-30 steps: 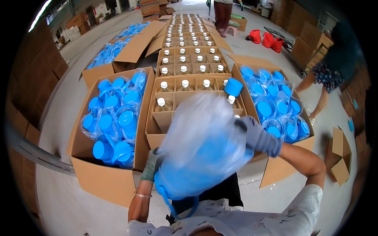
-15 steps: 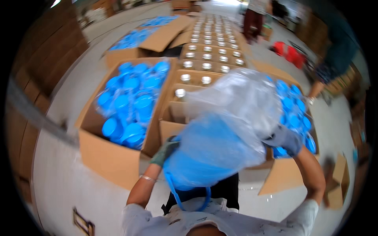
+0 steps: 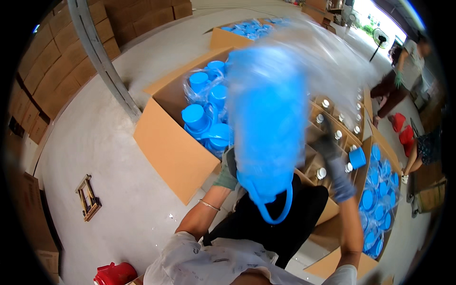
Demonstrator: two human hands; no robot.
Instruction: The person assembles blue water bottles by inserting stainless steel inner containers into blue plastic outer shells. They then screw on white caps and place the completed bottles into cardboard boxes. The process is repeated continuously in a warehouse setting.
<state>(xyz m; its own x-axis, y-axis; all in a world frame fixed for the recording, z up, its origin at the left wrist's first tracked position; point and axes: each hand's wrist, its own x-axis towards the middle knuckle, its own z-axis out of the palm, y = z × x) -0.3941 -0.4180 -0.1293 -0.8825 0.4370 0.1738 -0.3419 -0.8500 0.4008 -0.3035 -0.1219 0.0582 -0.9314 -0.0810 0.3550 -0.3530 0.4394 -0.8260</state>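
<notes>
A large blue flask (image 3: 268, 123) with a loop handle stands tilted in front of me, blurred by motion. My left hand (image 3: 228, 170), in a grey-green glove, is closed on its left side. Clear plastic film (image 3: 332, 57) streams from its top toward the upper right. My right hand (image 3: 332, 164), in a grey glove, is over the divided carton (image 3: 311, 164) of silver-capped bottles, apart from the flask; its fingers are smeared. Beside the right wrist shows a blue cup-shaped cap (image 3: 357, 157). The flask hides part of the carton.
Open cartons of bagged blue flasks stand at left (image 3: 175, 152) and right (image 3: 380, 204). A metal post (image 3: 102, 61) rises at left, near stacked cartons (image 3: 71, 52). A red jug (image 3: 115, 274) sits at lower left. Other people (image 3: 403, 71) are at far right.
My view has turned, shifting the cartons rightward. The blue flask has come more upright. My right hand has left the plastic film and moved down over the bottle carton; my left hand keeps hold.
</notes>
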